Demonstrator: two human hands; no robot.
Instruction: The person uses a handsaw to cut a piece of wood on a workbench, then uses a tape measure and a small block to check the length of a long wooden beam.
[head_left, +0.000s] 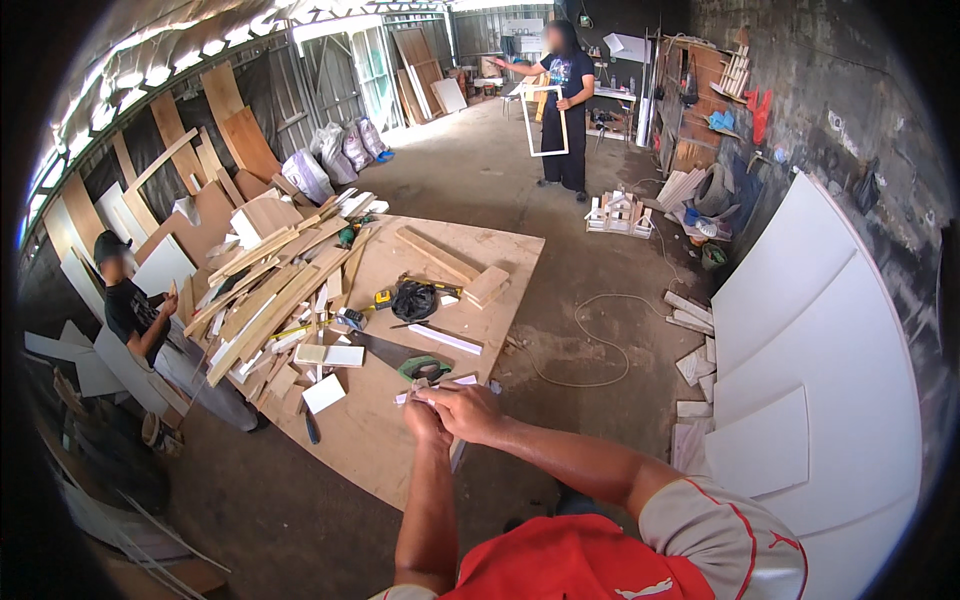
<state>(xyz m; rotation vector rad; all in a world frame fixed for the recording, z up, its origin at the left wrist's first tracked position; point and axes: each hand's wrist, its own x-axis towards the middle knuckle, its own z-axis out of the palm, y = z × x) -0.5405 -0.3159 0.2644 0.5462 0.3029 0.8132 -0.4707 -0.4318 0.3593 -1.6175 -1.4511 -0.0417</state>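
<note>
My left hand (428, 426) and my right hand (470, 411) meet above the near edge of the wooden worktable (390, 459). The fingers of both are closed round something small and greyish, mostly hidden by them. Behind the fingers a short white strip (465, 380) shows at either side; whether a hand grips it, I cannot tell. Just beyond lies a handsaw (385, 352) with a green and black handle. A longer white strip (445, 339) rests farther back, near a black plastic bag (414, 301) and a yellow tape measure (383, 298).
Timber strips (290, 290) are heaped on the table's left. A seated person (140, 310) is beside it. Another person (568, 90) stands far back holding a white frame (530, 127). Large white panels (820, 330) lean at the right; a hose (626, 345) crosses the floor.
</note>
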